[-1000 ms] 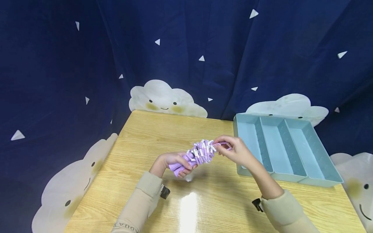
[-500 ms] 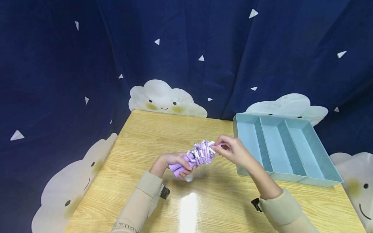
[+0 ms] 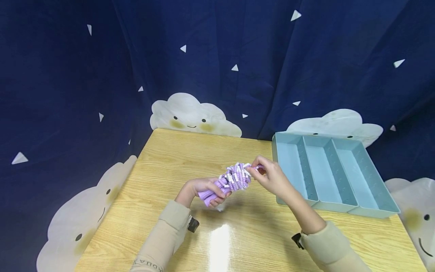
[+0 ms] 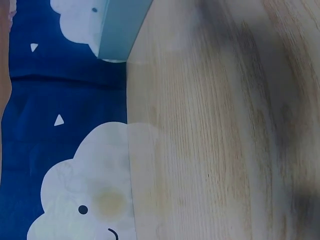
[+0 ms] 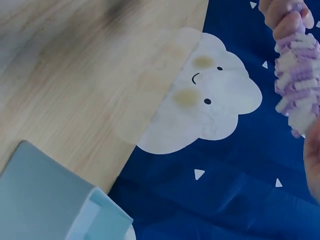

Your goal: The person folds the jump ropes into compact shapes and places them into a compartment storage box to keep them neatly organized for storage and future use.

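Note:
A bundled beaded jump rope (image 3: 239, 177), purple and white, is held above the table between both hands. My left hand (image 3: 204, 186) grips its two purple handles (image 3: 206, 196), thumb across the top. My right hand (image 3: 274, 178) pinches a strand at the bundle's far right end, with a short purple bit showing past the fingers. In the right wrist view the beaded bundle (image 5: 300, 75) runs down the right edge, with left-hand fingers (image 5: 287, 20) above and part of the right hand (image 5: 313, 160) below. The left wrist view catches just a sliver of a hand at its left edge.
A pale blue tray (image 3: 353, 207) with three long compartments stands on the right of the wooden table (image 3: 170, 158). Behind the table hangs a dark blue curtain (image 3: 210, 56) with white triangles and smiling clouds. A bright light reflection lies on the table near the front.
My right hand keeps working at the bundle's end, its fingers shifting slightly. The purple strand showing past those fingers looks shorter. My left hand stays almost still on the handles.

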Demonstrator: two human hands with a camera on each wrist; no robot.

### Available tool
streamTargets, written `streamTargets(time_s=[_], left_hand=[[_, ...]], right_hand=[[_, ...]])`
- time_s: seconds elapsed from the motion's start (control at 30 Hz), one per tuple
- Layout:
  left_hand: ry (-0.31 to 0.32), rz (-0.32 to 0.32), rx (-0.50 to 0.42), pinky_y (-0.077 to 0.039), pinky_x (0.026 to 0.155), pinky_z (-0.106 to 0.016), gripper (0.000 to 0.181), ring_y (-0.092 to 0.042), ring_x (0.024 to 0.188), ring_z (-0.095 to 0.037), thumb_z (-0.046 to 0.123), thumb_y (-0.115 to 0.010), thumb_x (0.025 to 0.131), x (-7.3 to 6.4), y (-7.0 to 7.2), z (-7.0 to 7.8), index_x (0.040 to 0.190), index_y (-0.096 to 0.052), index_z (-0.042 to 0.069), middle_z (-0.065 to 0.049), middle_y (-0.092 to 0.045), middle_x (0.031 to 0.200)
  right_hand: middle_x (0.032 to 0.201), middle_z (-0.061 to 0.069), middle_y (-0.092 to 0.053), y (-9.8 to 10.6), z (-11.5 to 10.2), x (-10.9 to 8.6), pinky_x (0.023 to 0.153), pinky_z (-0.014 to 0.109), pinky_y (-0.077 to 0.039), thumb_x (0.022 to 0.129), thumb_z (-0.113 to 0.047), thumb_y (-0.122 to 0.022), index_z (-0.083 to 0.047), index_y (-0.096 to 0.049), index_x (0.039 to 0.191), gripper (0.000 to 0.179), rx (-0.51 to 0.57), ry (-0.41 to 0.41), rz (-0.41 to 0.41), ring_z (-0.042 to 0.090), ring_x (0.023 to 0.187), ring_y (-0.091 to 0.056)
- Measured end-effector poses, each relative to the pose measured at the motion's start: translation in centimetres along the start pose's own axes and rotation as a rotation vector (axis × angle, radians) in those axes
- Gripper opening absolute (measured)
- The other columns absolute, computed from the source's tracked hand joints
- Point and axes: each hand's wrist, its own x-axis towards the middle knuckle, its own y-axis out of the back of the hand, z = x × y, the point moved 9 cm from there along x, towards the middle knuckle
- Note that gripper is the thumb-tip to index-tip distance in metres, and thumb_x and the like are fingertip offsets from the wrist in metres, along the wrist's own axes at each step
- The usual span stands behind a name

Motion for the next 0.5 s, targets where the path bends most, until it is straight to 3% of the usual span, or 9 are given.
streamTargets(time_s=[0.27, 0.5], left_hand=[[-0.015, -0.012, -0.023, -0.034, 0.046, -0.018, 0.019, -0.039, 0.05, -0.006, -0.005, -0.028, 0.083, 0.2, -0.1, 0.2, 0.087, -0.042, 0.007, 0.003, -0.042, 0.061], [-0.025, -0.036, -0.049, -0.032, 0.045, -0.018, 0.02, -0.037, 0.049, -0.006, -0.005, -0.026, 0.083, 0.2, -0.3, 0.2, 0.088, -0.042, 0.006, 0.003, -0.04, 0.06]], right_hand=[[0.079, 0.006, -0.058, 0.8, 1.1, 0.0, 0.055, 0.016, -0.044, 0.072, 0.003, -0.073, -0.002, -0.062, 0.077, 0.013, 0.032, -0.1, 0.161, 0.006, 0.065, -0.049], [0.08, 0.01, -0.055, 1.3, -0.1, 0.4, 0.055, 0.017, -0.043, 0.074, 0.012, -0.066, 0.005, -0.059, 0.081, 0.012, 0.221, -0.167, 0.142, 0.007, 0.068, -0.048]])
